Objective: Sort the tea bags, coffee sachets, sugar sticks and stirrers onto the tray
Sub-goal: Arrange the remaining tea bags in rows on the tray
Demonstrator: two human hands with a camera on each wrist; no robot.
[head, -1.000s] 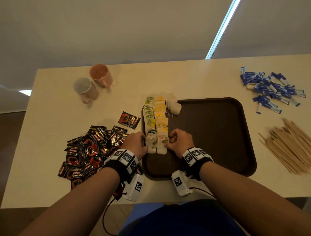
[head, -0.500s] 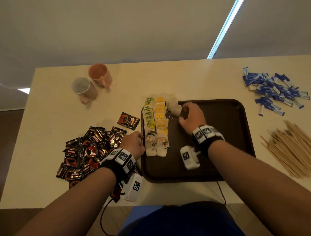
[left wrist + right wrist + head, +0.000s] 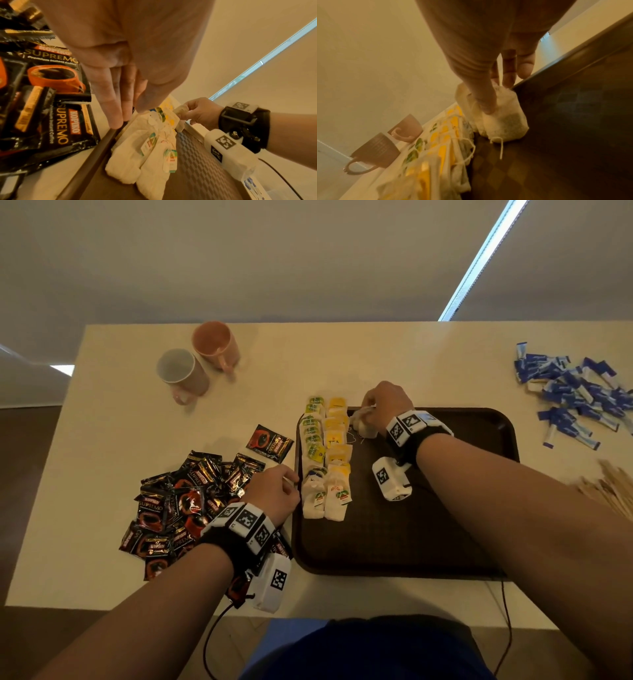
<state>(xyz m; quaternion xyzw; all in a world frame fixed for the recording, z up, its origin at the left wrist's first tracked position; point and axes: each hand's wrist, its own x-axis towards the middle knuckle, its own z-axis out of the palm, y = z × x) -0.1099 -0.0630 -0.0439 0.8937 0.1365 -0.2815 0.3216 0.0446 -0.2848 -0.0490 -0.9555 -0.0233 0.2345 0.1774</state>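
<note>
Loose tea bag point(image 3: 502, 119): at the far left corner of the tray point(image 3: 445, 559), just beside the far end of the sorted rows, pinched between thumb and fingers of the right hand point(image 3: 383, 405); its string trails loose on the tray floor.
What changed: a second ago the right hand was at the near end of the rows, squaring them up together with the left; it has since gone to the far corner and closed on this stray bag.
Tea bag rows point(image 3: 325, 460): two columns along the tray's left edge, green tags left, yellow right, white bags nearest.
Left hand point(image 3: 274, 494): unmoved, fingers straight and together, tips resting on the tray's left rim; holds nothing.
Meaning for the task: the tea group looks nearly finished; this bag probably needs tucking into a row, though a second bag may lie under it, which the wrist view is too blurred to settle.
Coffee sachets point(image 3: 178, 501): heaped on the tabletop point(image 3: 120, 412) left of the tray, unsorted.
Sugar sticks point(image 3: 575, 395): scattered far right, off the tray.
Stirrers point(image 3: 613, 491): piled near right, off the tray.
Mugs point(image 3: 198, 364): two, far left, well apart from the work.
</note>
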